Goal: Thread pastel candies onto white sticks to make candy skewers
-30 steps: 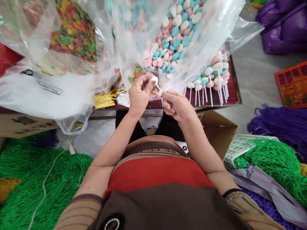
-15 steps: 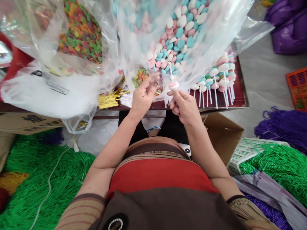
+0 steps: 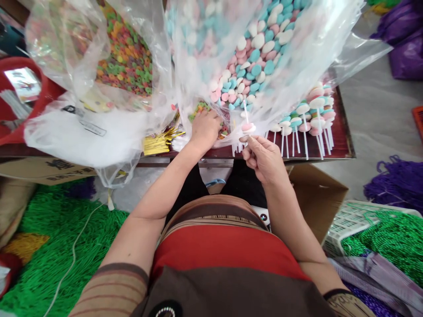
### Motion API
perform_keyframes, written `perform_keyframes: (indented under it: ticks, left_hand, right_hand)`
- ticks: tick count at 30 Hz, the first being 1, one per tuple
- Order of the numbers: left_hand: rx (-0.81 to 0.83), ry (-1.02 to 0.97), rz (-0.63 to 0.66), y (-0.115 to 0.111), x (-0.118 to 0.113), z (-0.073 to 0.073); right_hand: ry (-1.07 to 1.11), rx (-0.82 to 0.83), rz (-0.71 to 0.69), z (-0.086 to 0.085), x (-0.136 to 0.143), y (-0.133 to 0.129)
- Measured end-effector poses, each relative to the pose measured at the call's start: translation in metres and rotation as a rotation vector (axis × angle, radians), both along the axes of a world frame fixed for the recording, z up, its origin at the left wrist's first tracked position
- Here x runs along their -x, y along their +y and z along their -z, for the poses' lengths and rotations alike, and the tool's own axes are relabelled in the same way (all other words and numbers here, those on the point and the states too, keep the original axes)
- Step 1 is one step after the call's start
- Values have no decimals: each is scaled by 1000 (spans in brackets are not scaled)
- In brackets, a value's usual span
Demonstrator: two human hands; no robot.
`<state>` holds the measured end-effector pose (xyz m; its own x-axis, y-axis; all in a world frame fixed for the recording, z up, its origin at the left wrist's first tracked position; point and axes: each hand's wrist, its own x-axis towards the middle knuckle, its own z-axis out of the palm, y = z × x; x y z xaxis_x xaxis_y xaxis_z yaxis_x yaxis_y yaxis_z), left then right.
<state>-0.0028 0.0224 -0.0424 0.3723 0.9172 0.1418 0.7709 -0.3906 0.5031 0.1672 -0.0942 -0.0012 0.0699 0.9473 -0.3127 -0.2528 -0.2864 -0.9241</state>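
Observation:
My left hand (image 3: pixel 205 128) is palm down over the small ring candies (image 3: pixel 201 108) at the table's front edge; its fingertips reach among them, and whether they grip one is hidden. My right hand (image 3: pixel 262 154) is closed in a pinch on a candy stick (image 3: pixel 247 127), which carries a pink and a white piece, with its white stick pointing up. Behind both hands lies an open clear bag of pink, white and blue candies (image 3: pixel 254 70). Bare white sticks (image 3: pixel 237 149) lie between the hands. Several finished candy sticks (image 3: pixel 306 125) stand to the right.
A bag of ring candies (image 3: pixel 125 61), white plastic bags (image 3: pixel 86 132) and yellow twist ties (image 3: pixel 157 143) are on the left. A red basin (image 3: pixel 49 94) stands far left. Below are an open cardboard box (image 3: pixel 317 193), a white crate (image 3: pixel 350 220) and green cords (image 3: pixel 66 233).
My left hand has come down onto the ring candies, its fingers no longer raised. My right hand still pinches the candy stick. The whole view has shifted, so things appear farther right and lower.

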Motion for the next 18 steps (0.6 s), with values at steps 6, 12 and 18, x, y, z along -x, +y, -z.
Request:
perform_keyframes:
  ticks: [6,12,18]
  left_hand:
    - [-17,149,36,-3,15,-13]
    - [-3,228,38,-10,26,-20]
    - [20,106,-38,-8,26,-18]
  right_hand:
    - [4,6,-2,3,-2,-3]
    - [-9,10,-9,5,0,-3]
    - [-149,28,-78,-1,5,-4]
